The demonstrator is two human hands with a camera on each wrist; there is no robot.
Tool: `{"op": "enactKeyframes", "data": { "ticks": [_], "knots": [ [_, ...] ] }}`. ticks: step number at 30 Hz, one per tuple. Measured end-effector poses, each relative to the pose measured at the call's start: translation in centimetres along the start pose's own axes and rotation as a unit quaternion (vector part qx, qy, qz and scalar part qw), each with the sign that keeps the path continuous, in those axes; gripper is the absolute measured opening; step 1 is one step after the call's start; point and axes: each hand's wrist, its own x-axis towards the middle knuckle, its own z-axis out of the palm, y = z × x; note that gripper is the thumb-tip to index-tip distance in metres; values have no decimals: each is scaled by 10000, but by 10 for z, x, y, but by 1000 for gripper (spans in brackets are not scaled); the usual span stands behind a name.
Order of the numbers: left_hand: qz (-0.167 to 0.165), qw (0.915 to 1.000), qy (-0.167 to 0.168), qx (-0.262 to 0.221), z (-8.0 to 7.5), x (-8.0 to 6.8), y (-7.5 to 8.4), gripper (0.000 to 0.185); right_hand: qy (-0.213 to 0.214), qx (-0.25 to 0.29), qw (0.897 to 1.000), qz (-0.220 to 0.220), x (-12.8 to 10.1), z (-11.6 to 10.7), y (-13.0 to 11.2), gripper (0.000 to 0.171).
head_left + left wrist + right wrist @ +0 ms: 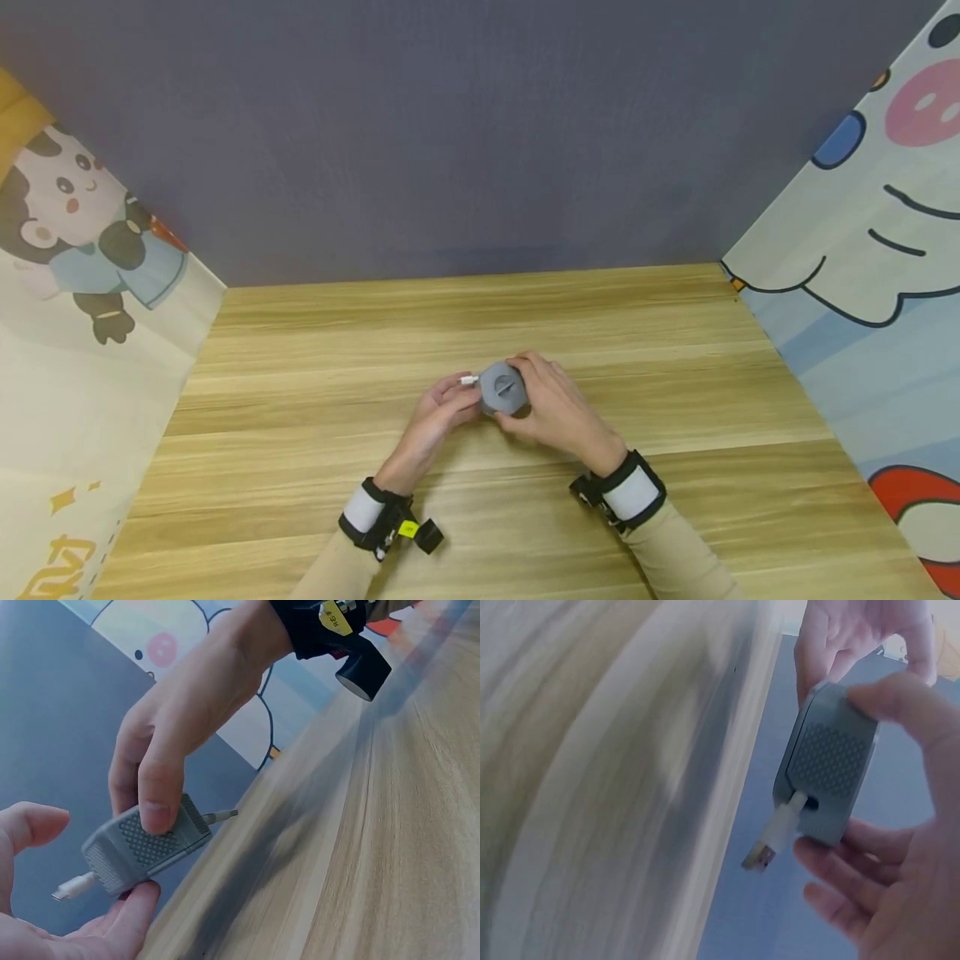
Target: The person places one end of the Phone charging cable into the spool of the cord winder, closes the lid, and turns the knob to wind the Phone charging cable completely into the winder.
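Observation:
A grey, many-sided retractable cable reel with a round knob on top is held above the table. My right hand grips it between thumb and fingers at its sides. From its left side sticks out a small white plug. A USB plug on a short white lead comes out of the opposite side, in the right wrist view. My left hand is at the reel's left; its fingers touch the reel's underside, while the thumb stands apart from it in the left wrist view.
The wood-grain table lies below both hands. A dark grey panel stands behind it, with cartoon-printed panels on the left and right. Both wrists wear black straps with small cameras.

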Motion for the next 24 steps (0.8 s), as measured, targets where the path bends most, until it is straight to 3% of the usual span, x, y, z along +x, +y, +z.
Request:
{"op": "enactKeyframes", "data": {
  "ticks": [8, 24],
  "knots": [
    [-103, 9998, 57, -167, -1, -1, 1, 69, 159, -87, 9992, 352, 2, 5, 0, 79],
    [-289, 9992, 160, -234, -1, 0, 0, 59, 271, -89, 9967, 763, 1, 15, -1, 76]
  ]
}}
